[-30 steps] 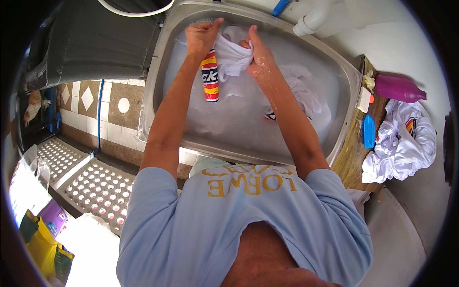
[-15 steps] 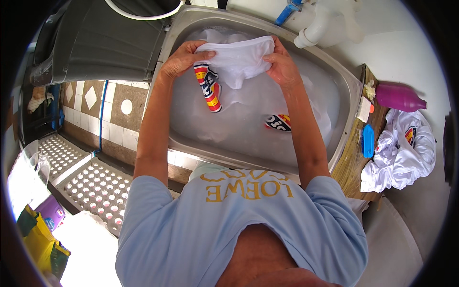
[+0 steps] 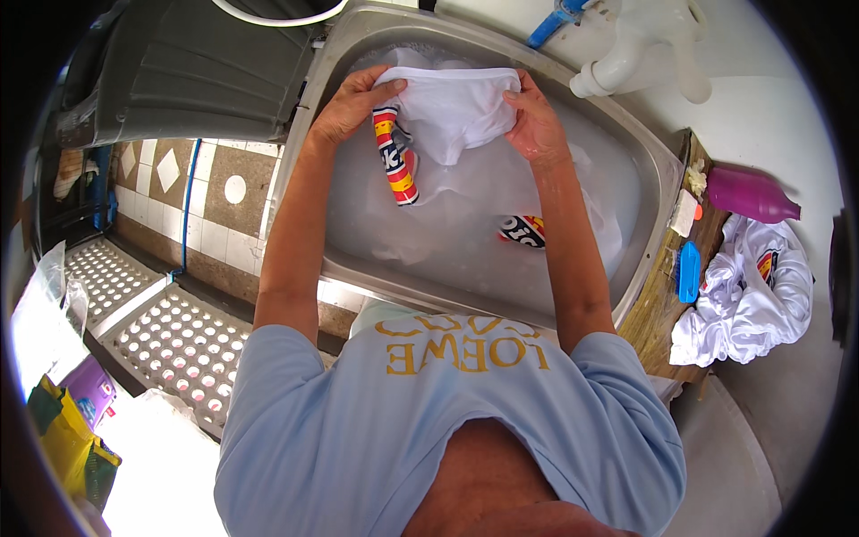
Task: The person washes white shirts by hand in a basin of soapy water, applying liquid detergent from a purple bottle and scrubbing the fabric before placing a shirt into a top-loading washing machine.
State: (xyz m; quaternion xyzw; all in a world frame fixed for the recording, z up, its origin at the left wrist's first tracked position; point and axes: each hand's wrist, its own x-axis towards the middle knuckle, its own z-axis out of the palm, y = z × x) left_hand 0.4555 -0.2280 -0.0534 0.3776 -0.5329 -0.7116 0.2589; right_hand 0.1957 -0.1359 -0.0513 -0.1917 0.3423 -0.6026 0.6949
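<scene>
A wet white garment [image 3: 456,112] is stretched by its hemmed edge between my two hands, above cloudy water in a steel sink [image 3: 658,201]. My left hand [image 3: 353,103] pinches the left end of that edge, thumb on top. At the other end my right hand [image 3: 535,116] grips it with thumb and fingers. Below the left hand hangs a band printed in red, yellow and black [image 3: 394,161]; how it joins the white cloth is hidden. More white cloth floats under the surface. A similar printed patch [image 3: 522,230] pokes out beside my right forearm.
On a wooden ledge [image 3: 658,336] to the right lie a blue brush [image 3: 688,273] and a pale bar [image 3: 684,213]. Beyond them are a purple bottle [image 3: 752,194] and a heap of white cloth [image 3: 752,295]. White pipes [image 3: 617,67] jut above the sink's far right. A dark bin-like container [image 3: 206,72] stands left.
The view has shifted slightly. Both hands keep their hold on the white garment's edge, which stays stretched between them; the printed band hangs a little straighter.
</scene>
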